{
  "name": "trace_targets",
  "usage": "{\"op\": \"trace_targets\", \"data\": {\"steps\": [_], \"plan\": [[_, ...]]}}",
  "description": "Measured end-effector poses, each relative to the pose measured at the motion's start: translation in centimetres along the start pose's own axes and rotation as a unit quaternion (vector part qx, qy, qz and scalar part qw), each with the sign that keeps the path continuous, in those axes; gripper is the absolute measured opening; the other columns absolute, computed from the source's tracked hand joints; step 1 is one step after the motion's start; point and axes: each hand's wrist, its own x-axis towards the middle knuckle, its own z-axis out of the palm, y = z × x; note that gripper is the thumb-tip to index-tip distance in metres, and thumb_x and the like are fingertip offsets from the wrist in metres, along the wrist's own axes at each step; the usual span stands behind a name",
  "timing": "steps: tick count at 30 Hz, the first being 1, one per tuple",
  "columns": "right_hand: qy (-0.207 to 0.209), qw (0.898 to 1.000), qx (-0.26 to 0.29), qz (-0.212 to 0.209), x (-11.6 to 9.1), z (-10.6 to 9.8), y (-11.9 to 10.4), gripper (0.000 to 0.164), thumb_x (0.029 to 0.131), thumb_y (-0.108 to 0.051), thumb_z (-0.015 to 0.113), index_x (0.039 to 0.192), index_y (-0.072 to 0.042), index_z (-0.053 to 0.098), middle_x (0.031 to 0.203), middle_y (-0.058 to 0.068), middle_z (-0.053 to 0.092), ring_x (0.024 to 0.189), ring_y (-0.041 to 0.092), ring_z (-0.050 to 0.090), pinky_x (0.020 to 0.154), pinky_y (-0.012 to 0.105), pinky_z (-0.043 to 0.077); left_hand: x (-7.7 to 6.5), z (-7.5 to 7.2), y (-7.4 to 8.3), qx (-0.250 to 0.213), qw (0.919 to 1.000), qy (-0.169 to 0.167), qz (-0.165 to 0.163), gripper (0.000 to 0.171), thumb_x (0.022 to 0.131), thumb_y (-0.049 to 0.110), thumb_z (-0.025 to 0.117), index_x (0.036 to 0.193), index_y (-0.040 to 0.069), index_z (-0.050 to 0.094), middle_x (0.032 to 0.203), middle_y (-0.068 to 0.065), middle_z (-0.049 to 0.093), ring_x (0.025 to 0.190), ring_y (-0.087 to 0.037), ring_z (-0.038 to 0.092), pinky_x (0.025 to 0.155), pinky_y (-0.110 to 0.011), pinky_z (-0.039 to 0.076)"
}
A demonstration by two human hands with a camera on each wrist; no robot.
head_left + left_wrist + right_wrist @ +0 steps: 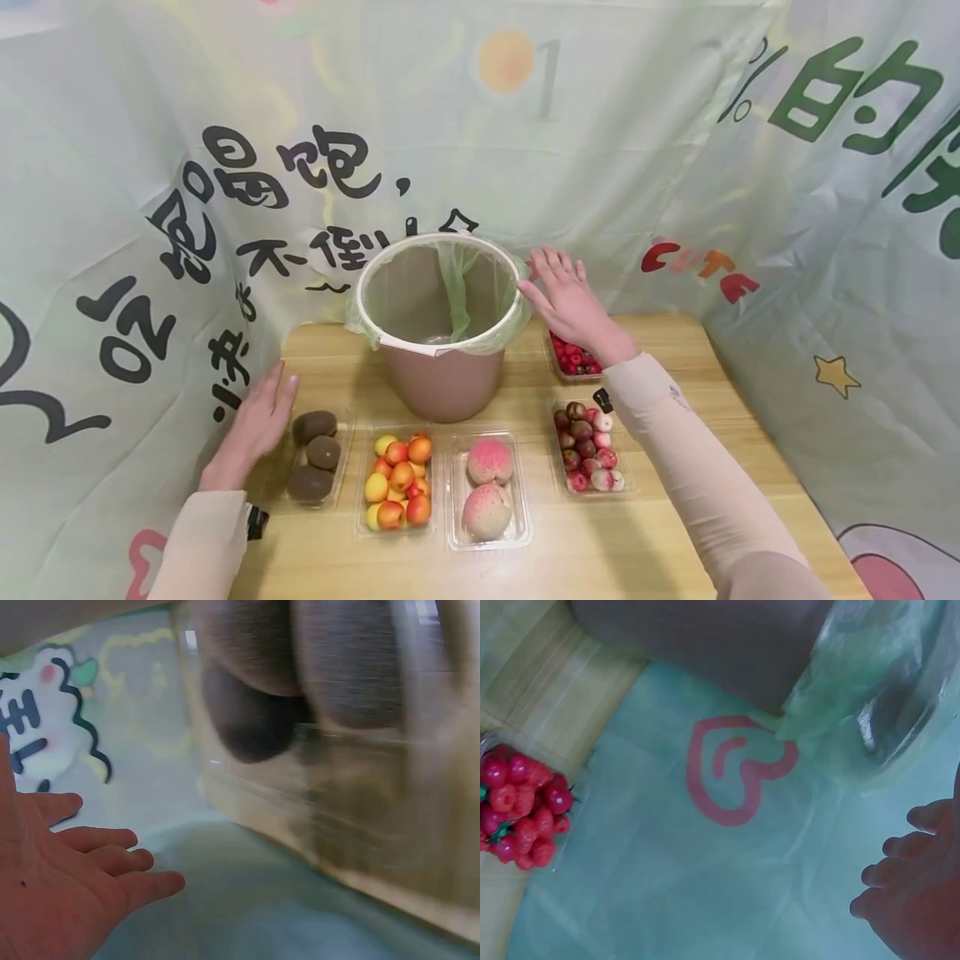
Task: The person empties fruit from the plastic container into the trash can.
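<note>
A pinkish-brown bin (442,385) stands upright at the back of the table, a thin green bag (454,292) lining it and folded over its white rim. My right hand (566,302) is raised beside the rim's right side, fingers extended and holding nothing; whether the thumb touches the rim I cannot tell. To the left, my left hand (258,421) hovers near a clear box of brown kiwis (323,452), its fingers spread. The left wrist view shows that palm (60,892) bare, apart from the blurred kiwis (349,660).
Along the front stand clear boxes of yellow-red fruits (402,477), peaches (487,510) and small dark-red and pale fruits (581,442). Red berries (521,810) sit in a box behind, partly under my right forearm. Printed cloth walls (600,125) enclose the table (487,575).
</note>
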Motion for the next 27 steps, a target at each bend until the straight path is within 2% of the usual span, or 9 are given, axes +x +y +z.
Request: {"op": "trace_targets", "data": {"steps": [7,11,15,22,27], "plan": [[-0.008,1.000,0.002,-0.017,1.2,0.0,-1.7,0.075,0.114,-0.049,0.031,0.167,0.002,0.017,0.173,0.029,0.015,0.163,0.047,0.008,0.132,0.061,0.004,-2.3,1.8,-3.0,0.002,0.9969,-0.037,-0.070,0.076,0.113,0.055,0.013,0.169,0.004,0.005,0.165,-0.039,0.021,0.144,-0.069,0.027,0.117,-0.077,0.026],[-0.021,1.000,0.008,-0.019,1.7,0.2,-2.0,0.076,0.114,-0.047,0.033,0.166,0.006,0.016,0.173,0.031,0.012,0.162,0.048,0.009,0.134,0.055,0.004,-3.0,2.3,-4.0,0.010,0.9940,-0.051,-0.097,0.076,0.112,0.055,0.013,0.169,0.004,0.009,0.158,-0.037,0.037,0.141,-0.068,0.033,0.115,-0.076,0.030],[-0.028,0.999,0.013,-0.018,2.1,0.6,-2.2,0.074,0.114,-0.045,0.034,0.165,0.007,0.019,0.172,0.031,0.015,0.162,0.047,0.012,0.134,0.054,0.006,-3.2,2.9,-4.8,0.014,0.9945,-0.042,-0.095,0.075,0.114,0.051,0.024,0.165,-0.005,0.020,0.145,-0.038,0.055,0.137,-0.064,0.045,0.113,-0.073,0.037],[-0.033,0.999,0.016,-0.023,2.7,1.6,-2.6,0.071,0.114,-0.041,0.035,0.164,0.007,0.021,0.172,0.032,0.018,0.162,0.048,0.014,0.133,0.055,0.008,-3.3,4.1,-6.1,0.010,0.9942,-0.032,-0.102,0.070,0.113,0.045,0.036,0.157,-0.010,0.037,0.138,-0.040,0.059,0.131,-0.060,0.055,0.111,-0.069,0.042],[-0.036,0.999,0.017,-0.020,2.8,1.9,-2.6,0.073,0.113,-0.043,0.035,0.165,0.006,0.019,0.173,0.032,0.013,0.161,0.051,0.014,0.133,0.056,0.009,-3.3,4.5,-6.3,0.010,0.9954,-0.009,-0.095,0.056,0.110,0.031,0.050,0.147,-0.012,0.051,0.117,-0.034,0.072,0.104,-0.044,0.070,0.094,-0.055,0.054]]}}
